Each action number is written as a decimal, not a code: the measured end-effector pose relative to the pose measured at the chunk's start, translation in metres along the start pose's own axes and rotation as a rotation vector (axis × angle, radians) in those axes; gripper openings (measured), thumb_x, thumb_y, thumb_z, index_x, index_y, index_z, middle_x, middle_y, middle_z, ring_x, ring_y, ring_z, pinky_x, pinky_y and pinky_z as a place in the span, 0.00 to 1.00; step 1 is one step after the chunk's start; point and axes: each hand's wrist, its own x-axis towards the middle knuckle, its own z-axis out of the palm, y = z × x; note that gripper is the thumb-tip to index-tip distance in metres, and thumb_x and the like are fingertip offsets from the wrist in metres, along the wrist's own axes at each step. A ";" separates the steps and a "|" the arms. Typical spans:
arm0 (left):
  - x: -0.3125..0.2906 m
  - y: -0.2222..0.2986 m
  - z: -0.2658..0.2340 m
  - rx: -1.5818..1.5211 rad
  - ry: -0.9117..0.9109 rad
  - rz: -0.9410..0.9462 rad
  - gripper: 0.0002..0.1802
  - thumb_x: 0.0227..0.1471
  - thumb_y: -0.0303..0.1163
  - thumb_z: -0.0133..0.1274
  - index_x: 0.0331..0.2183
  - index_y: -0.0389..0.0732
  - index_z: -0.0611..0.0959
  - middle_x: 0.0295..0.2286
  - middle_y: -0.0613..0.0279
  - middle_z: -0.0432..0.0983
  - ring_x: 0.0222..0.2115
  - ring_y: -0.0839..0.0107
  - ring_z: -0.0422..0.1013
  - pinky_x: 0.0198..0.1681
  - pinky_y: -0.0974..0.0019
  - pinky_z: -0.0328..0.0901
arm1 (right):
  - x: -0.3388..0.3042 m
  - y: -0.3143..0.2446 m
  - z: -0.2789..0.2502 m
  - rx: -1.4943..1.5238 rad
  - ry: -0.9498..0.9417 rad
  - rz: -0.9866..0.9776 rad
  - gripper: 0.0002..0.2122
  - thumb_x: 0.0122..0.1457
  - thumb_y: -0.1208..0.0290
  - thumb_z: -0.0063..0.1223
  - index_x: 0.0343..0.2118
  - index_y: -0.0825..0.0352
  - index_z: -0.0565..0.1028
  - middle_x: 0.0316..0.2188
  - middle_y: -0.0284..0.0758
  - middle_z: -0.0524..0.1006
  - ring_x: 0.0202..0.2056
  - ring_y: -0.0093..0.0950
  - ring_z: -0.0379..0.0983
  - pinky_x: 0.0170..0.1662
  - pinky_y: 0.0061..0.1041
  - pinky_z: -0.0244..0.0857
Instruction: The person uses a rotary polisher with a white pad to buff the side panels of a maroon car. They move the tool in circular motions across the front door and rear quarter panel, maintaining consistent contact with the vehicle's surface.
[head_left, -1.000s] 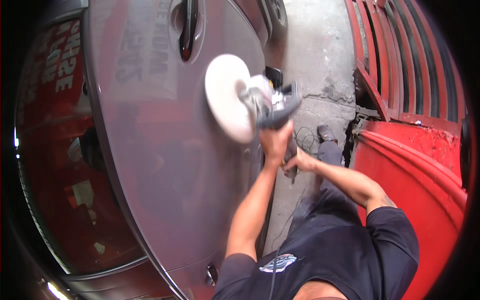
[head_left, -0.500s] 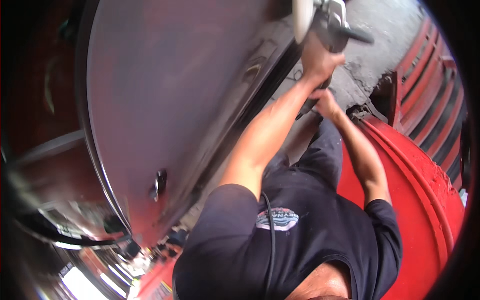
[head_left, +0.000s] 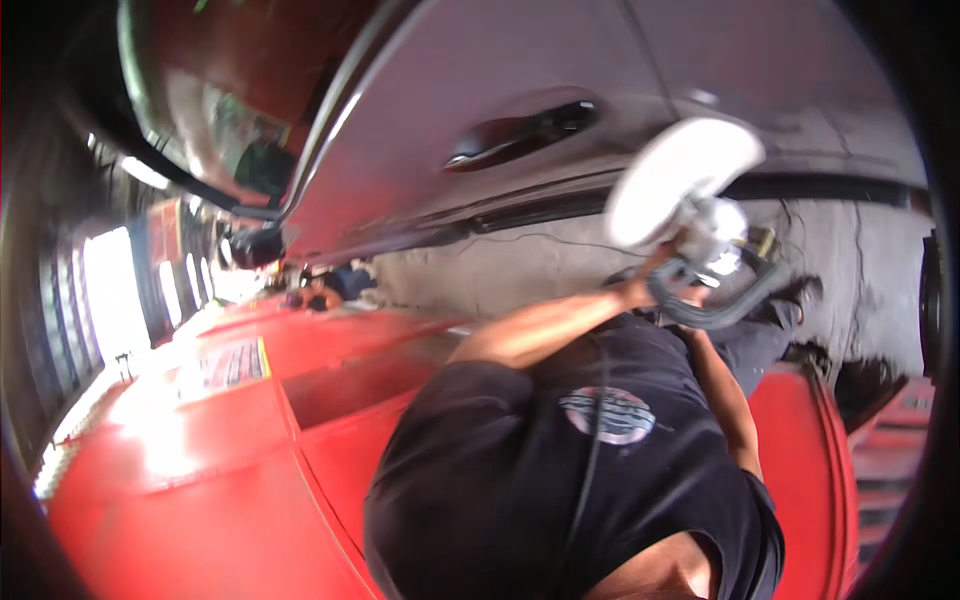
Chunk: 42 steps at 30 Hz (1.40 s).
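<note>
In front of my chest I hold a polisher, its metal head (head_left: 715, 235) near the side of a dark car (head_left: 400, 150). A round white polishing pad (head_left: 685, 170), blurred, faces the car door; I cannot tell whether it touches. My left hand (head_left: 648, 288) is closed around the tool's body behind the black loop handle (head_left: 720, 318). Lower down, my right hand (head_left: 688, 328) is at the rear of the polisher, its fingers mostly hidden behind the loop. A dark cord (head_left: 590, 470) runs down over my shirt.
The car's door handle (head_left: 535, 132) sticks out left of the pad. Behind and beside me stands a large red metal surface (head_left: 200, 500), with red slats (head_left: 895, 460) at the right. The grey concrete floor (head_left: 480, 270) shows between the car and me. Bright lights shine at far left.
My view has turned, so the car now runs across the top. The polisher has come closer to my chest, its loop handle and white pad now in full view. Both hands stay at it.
</note>
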 end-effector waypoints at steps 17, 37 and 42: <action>0.080 0.062 0.029 0.381 0.050 0.485 0.46 0.30 0.42 0.79 0.50 0.45 0.70 0.39 0.51 0.80 0.43 0.52 0.79 0.47 0.50 0.71 | 0.048 -0.019 -0.088 0.344 0.371 -0.022 0.11 0.65 0.73 0.51 0.47 0.70 0.77 0.44 0.34 0.78 0.43 0.28 0.72 0.45 0.31 0.68; 0.254 0.059 0.169 0.666 -0.054 0.011 0.37 0.31 0.41 0.69 0.44 0.32 0.76 0.36 0.36 0.83 0.41 0.40 0.79 0.46 0.46 0.73 | -0.002 -0.169 -0.176 0.373 0.402 -0.026 0.22 0.45 0.90 0.51 0.45 0.71 0.84 0.42 0.41 0.86 0.47 0.28 0.80 0.54 0.30 0.72; 0.270 0.078 0.179 0.816 -0.049 -0.047 0.36 0.32 0.44 0.68 0.41 0.31 0.76 0.36 0.34 0.82 0.41 0.38 0.79 0.44 0.46 0.74 | 0.015 -0.150 -0.186 0.301 0.428 -0.128 0.21 0.49 0.94 0.50 0.45 0.73 0.83 0.43 0.39 0.86 0.47 0.24 0.80 0.53 0.28 0.73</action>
